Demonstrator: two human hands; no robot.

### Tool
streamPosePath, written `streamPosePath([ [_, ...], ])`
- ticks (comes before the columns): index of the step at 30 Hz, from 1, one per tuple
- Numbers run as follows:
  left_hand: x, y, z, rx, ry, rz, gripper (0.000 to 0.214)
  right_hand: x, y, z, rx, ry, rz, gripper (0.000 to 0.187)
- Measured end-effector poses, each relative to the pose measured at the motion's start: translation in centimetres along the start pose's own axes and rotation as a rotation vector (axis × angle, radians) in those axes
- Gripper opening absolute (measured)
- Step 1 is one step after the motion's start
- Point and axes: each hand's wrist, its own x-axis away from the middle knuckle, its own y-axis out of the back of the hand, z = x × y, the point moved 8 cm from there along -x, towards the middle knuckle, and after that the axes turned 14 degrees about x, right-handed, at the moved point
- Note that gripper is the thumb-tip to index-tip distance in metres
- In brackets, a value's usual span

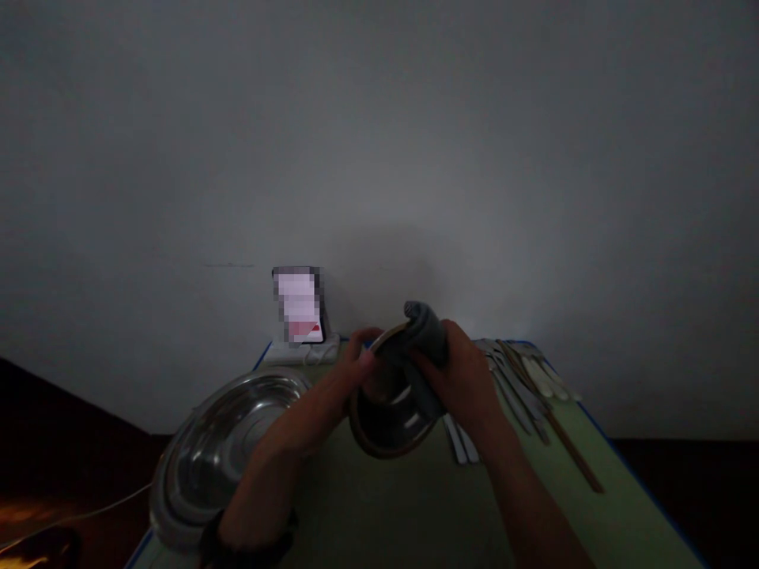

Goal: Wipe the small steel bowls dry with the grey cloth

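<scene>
At frame centre the bowl (pixel 388 423) was pinched at its rim by the left hand (pixel 349 371) and a cloth (pixel 428 332) clutched against it by the right hand (pixel 466 379), so it could be knocked loose onto the basin (pixel 219 442) at lower left.

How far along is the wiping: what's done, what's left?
Seemingly done: cutlery lies in a row on the table, right side. In hand: the left hand tilts a small metal bowl while the right hand presses a grey cloth over its rim. Possibly left: the big basin at the table's left, touched by neither hand. Too dark to judge wet or dry.
</scene>
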Motion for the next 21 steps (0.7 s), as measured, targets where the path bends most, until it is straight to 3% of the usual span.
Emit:
streamPosePath([
  [4,0.9,0.2,-0.8,-0.15,0.015,0.023,0.039,0.4,-0.6,1.8,-0.037,0.15,0.056,0.021],
  [9,1.1,-1.4,-2.7,-0.219,-0.061,0.048,0.049,0.5,-0.1,1.4,-0.183,0.017,-0.079,0.022],
  [14,0.4,-1.9,-2.1,-0.046,-0.13,0.036,0.065,0.5,-0.8,0.8,-0.041,-0.029,-0.024,0.038],
  [21,-0.4,0.5,-0.7,0.229,-0.069,-0.14,0.075,1.0,0.6,2.1,0.107,0.091,-0.034,0.061],
])
